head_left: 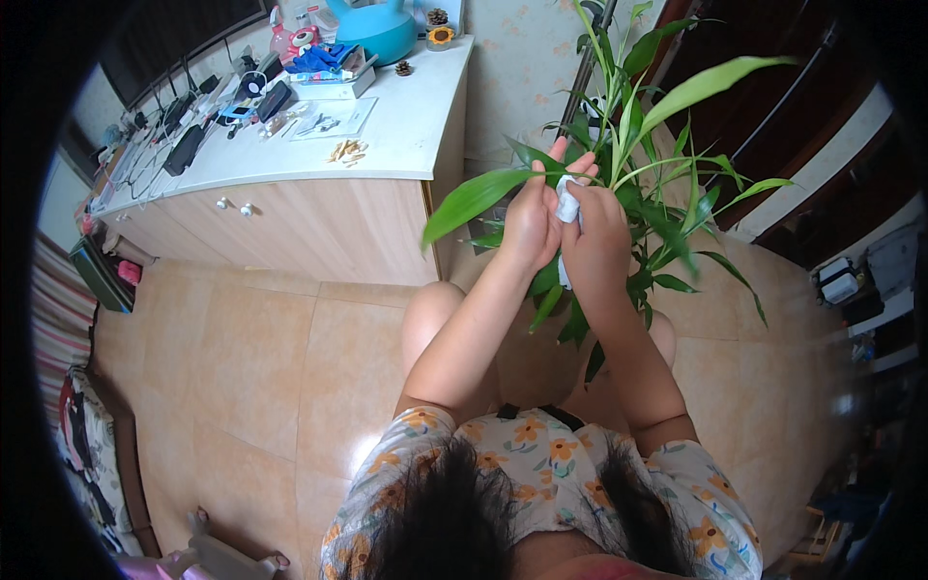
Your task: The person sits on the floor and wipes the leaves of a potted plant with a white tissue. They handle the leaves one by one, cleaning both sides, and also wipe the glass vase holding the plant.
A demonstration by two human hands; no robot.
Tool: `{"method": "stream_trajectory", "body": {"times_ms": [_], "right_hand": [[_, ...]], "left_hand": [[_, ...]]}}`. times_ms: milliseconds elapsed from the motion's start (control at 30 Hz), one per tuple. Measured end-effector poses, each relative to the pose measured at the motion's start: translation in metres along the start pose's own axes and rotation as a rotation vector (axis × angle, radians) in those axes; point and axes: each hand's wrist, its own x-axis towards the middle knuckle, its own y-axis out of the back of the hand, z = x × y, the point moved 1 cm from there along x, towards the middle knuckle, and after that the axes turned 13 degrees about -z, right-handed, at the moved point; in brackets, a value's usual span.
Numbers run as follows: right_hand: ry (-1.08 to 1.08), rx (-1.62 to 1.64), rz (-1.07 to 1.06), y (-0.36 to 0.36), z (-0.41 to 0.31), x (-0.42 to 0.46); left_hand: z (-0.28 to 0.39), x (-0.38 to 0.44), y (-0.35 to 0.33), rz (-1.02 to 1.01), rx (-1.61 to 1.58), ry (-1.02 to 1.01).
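My left hand [534, 221] is palm up among the leaves of a potted-type green plant [645, 196], its fingers spread and extended. A long green leaf [478, 201] runs across it near the thumb and fingers. My right hand [600, 228] grips a crumpled white tissue or cloth [568, 199] between thumb and fingers, against the left palm. More white material [564, 274] shows below the hands. Whether the tissue touches the leaf is hard to tell. The plant's base is hidden behind my hands and the foliage.
A white-topped wooden cabinet [406, 138] stands ahead on the left, bearing cables, a blue container [377, 32] and small yellowish pieces [348, 152]. A dark pole [583, 72] rises behind the plant. A small stool-like object [232, 554] is on the tiled floor [246, 362] at lower left.
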Motion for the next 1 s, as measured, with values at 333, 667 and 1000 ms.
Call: {"method": "stream_trajectory", "body": {"times_ms": [333, 667, 1000], "right_hand": [[0.138, 0.043, 0.046, 0.002, -0.013, 0.026], [0.257, 0.189, 0.018, 0.019, -0.004, 0.082], [0.035, -0.015, 0.039, 0.062, 0.028, 0.076]], "left_hand": [[-0.007, -0.008, -0.019, -0.069, 0.192, -0.137], [-0.004, -0.002, -0.010, 0.010, 0.104, -0.098], [-0.041, 0.038, 0.071, 0.453, 0.349, 0.400]]}}
